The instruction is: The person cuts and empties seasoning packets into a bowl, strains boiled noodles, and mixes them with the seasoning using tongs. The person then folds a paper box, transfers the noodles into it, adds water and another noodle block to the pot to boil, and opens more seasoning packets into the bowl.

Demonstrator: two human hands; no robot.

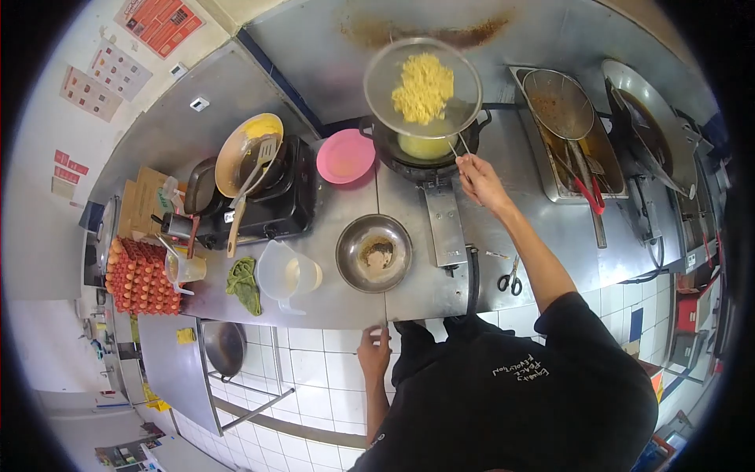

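My right hand is closed round the handle of a wire-mesh strainer. A clump of yellow noodles lies in the strainer, which is held above a dark pot with cloudy yellow liquid in it. At the counter's front edge, my left hand hangs low with loosely bent fingers and nothing visible in it. The nearest thing to it is a steel bowl with brown and pale seasoning at its bottom. A pink plate sits left of the pot.
Left are a plastic jug, a green cloth, stacked egg trays and a pan on a black stove. Scissors lie on the right. Beyond them stand an oil tray with another strainer and a large wok.
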